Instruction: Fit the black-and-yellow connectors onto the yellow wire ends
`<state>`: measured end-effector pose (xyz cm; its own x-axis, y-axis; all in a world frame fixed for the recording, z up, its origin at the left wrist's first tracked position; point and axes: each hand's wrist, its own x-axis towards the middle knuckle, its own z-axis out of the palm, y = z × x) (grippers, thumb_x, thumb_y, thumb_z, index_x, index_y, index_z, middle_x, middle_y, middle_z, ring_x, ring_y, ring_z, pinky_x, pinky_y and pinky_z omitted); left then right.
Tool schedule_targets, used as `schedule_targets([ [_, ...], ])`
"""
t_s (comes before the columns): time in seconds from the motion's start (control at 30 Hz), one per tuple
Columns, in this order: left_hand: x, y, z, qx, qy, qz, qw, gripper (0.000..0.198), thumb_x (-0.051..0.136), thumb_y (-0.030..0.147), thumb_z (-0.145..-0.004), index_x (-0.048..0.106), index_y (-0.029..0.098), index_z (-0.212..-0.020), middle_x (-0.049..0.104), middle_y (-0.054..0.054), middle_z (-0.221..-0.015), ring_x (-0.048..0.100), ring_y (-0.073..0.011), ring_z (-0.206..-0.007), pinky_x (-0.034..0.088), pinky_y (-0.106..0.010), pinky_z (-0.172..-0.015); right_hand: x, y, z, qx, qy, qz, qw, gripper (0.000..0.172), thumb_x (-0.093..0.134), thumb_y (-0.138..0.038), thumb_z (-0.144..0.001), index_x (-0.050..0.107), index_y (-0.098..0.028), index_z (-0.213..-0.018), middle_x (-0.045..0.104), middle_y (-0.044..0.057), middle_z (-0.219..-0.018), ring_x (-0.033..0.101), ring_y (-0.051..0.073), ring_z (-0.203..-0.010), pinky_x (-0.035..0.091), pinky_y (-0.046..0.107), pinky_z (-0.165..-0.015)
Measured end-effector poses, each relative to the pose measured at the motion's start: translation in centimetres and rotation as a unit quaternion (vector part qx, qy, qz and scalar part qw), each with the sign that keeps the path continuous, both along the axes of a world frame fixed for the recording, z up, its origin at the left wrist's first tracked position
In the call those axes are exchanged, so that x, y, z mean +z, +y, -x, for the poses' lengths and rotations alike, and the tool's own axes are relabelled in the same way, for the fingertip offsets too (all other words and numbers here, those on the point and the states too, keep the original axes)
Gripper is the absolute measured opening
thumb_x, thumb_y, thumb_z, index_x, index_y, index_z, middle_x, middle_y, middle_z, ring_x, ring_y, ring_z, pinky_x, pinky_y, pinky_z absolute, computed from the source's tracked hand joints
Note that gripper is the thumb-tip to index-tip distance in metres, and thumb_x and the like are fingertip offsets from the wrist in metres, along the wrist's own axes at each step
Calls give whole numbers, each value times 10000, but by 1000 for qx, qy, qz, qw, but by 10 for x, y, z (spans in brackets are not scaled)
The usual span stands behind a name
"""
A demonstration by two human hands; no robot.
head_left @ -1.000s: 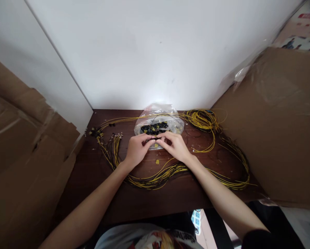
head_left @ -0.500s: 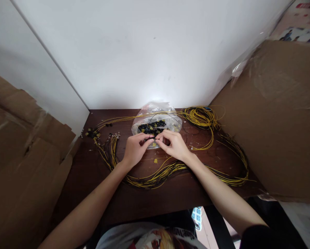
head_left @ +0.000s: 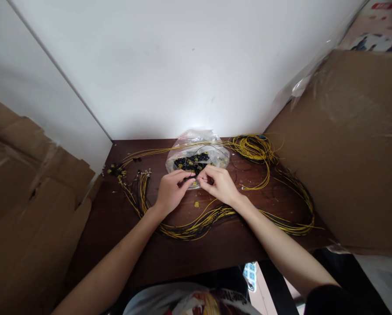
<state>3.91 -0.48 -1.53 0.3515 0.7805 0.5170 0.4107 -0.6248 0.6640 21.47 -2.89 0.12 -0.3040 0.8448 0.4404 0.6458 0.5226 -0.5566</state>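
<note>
Fingers (head_left: 187, 184) of left hand (head_left: 170, 189) pinch 1 small dark piece (head_left: 191, 176) over near edge of clear bag (head_left: 196, 135). Right hand (head_left: 218, 183): fingertips drawn together just beside; whether gripping anything, can't tell. Farther right, yellow wire coil (head_left: 253, 149).

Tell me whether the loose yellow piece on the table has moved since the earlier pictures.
No. Judged against the table's back edge, the loose yellow piece holds its place, in front of the clear bag; the whole view shifted slightly.

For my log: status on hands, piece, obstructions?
Left hand pinching small dark piece; right hand close beside it. Piece details unclear. Wire bundle crosses beneath forearms, not between hands.
</note>
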Motion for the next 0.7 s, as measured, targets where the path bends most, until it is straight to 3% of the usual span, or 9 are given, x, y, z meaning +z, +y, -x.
schedule_targets([
  [0.27, -3, -1, 1, -16, 22, -36, 999, 103, 603, 196, -806, 683, 169, -864, 679, -49, -819, 618, -161, -744, 472, -270, -670, -3, -1, 3, 0, -3, -3, 1000, 109, 499, -132, -769, 490, -175, -670, 475, -24, -649, 441, 90, -595, 344, 203, -594],
  [0.7, 2, -2, 2, -19, 1, -9, 1000, 90, 630, 200, -786, 688, 141, -822, 679, -56, -765, 603, -160, -686, 459, -270, -642, -1, -3, 6, 3, 26, -1, 1000, 116, 479, -161, -810, 516, -170, -701, 485, -7, -661, 450, 102, -608, 352, 214, -597],
])
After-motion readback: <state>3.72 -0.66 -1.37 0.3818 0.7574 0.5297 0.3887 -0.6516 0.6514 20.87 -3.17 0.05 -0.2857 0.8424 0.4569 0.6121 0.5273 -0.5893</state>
